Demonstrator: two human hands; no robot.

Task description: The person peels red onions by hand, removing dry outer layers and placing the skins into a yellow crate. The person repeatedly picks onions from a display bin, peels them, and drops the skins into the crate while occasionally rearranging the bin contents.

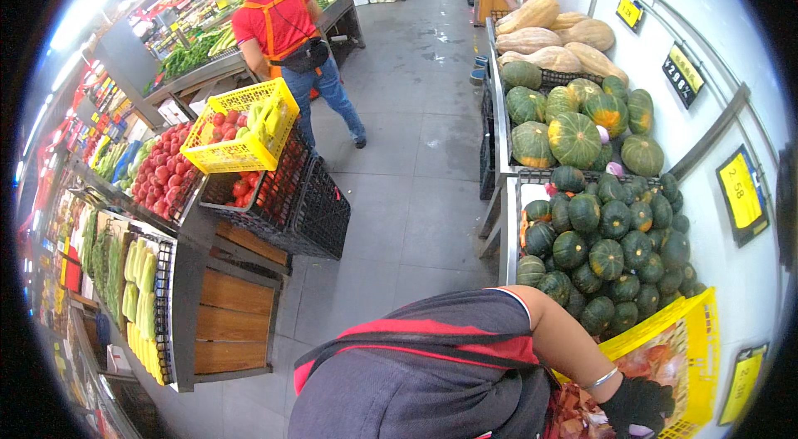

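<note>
My left hand [639, 403], in a black glove with a silver bracelet at the wrist, is down inside a yellow plastic crate [703, 330] at the lower right. Red onions with loose, papery skins [651, 355] lie in the crate around it. A pale purple onion [641, 431] shows just below my fingers; whether they grip it I cannot tell. More reddish onion skins [576, 411] lie near my wrist. My right hand is out of view. My grey-shirted shoulder and back, crossed by red and black straps, fill the bottom middle.
Dark green squashes [614, 219] are piled behind the crate, with mottled pumpkins [575, 139] and tan squashes [530, 40] beyond. Across the tiled aisle [380, 214], a yellow crate [237, 155] tops black crates [318, 208] of tomatoes. A person in red [280, 15] stands beside the vegetable stalls.
</note>
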